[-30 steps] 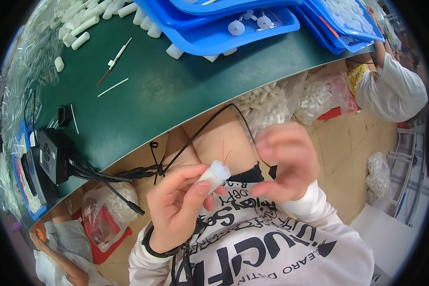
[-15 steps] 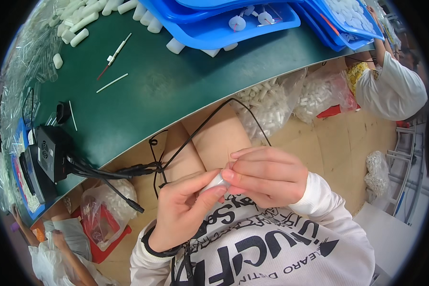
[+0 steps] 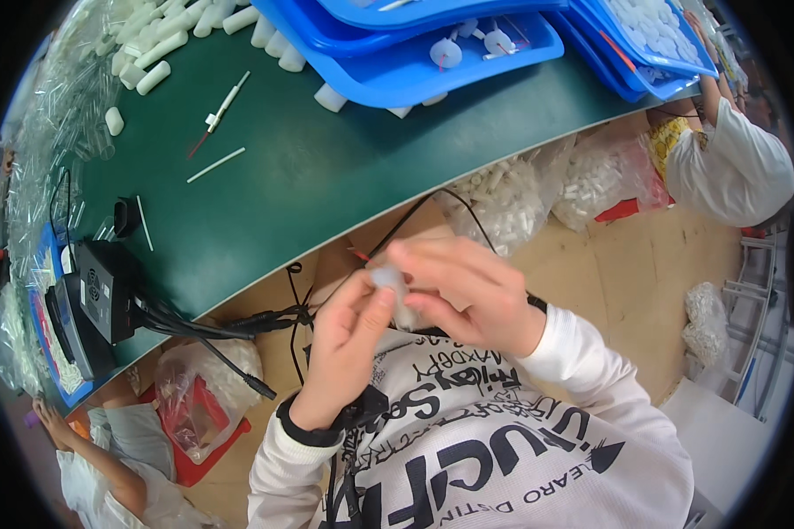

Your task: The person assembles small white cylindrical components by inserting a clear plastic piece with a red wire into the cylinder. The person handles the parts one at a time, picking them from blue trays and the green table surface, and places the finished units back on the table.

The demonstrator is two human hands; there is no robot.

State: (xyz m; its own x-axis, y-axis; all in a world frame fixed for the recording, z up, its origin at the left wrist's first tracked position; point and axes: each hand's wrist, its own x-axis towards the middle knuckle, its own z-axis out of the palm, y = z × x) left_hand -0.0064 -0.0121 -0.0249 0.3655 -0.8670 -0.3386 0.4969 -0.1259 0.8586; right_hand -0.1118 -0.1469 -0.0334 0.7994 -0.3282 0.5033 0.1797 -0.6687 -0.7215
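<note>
A small whitish, translucent plastic cylinder (image 3: pixel 386 280) sits between the thumb and fingers of my left hand (image 3: pixel 337 339), in front of my chest. My right hand (image 3: pixel 472 286) is bent over its upper end, fingers curled and slightly smeared by motion, with the thumb close to the cylinder's side. A thin red tip (image 3: pixel 359 254) shows just beyond my right fingertips; what they pinch is mostly hidden. On the green table (image 3: pixel 282 167) beyond lie a thin white rod with a red end (image 3: pixel 220 115) and a plain white stick (image 3: pixel 216 165).
Blue trays (image 3: pixel 379 88) with white round parts stand at the table's far side. White cylinders (image 3: pixel 159 40) and clear tubes lie at far left. Black cables run from a black box (image 3: pixel 106 286) past my knees. Bags of white parts (image 3: pixel 503 198) stand below; co-workers sit on both sides.
Both hands have moved up and slightly left, toward the table edge. The cylinder has turned more upright, and my right hand has shifted from beside its end to over it.
</note>
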